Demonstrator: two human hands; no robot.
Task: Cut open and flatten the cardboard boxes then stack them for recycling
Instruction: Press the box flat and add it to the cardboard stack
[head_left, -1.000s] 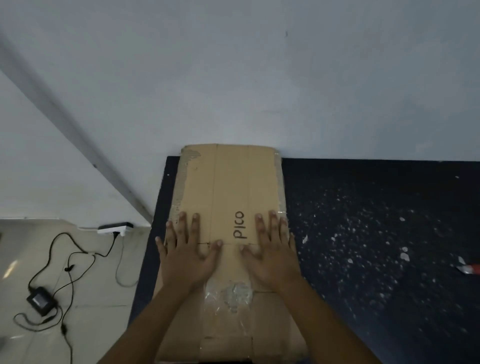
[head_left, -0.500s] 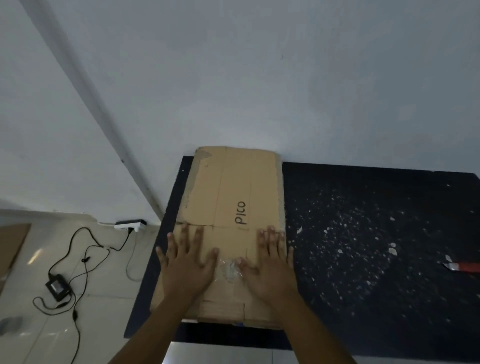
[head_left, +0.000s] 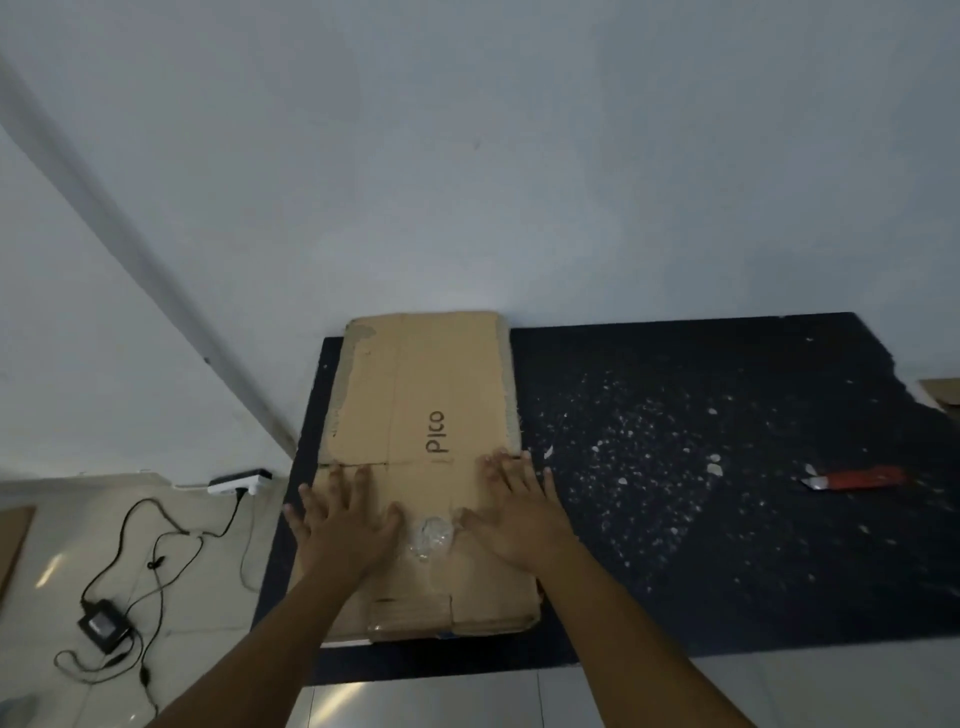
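We press our left hand (head_left: 345, 525) and right hand (head_left: 519, 512) palms down, fingers spread, gripping nothing, on the flattened cardboard box (head_left: 423, 415) to hold its creases flat. It lies along the dark mat's (head_left: 701, 571) left edge, its far end touching the wall (head_left: 519, 182), probably so the stack stays squared.

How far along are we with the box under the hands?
Done: the cardboard box marked PICO lies cut open and flat on the dark mat. In hand: left hand and right hand press it down, palms open. Left: stacking it; the red cutter lies unused at right.
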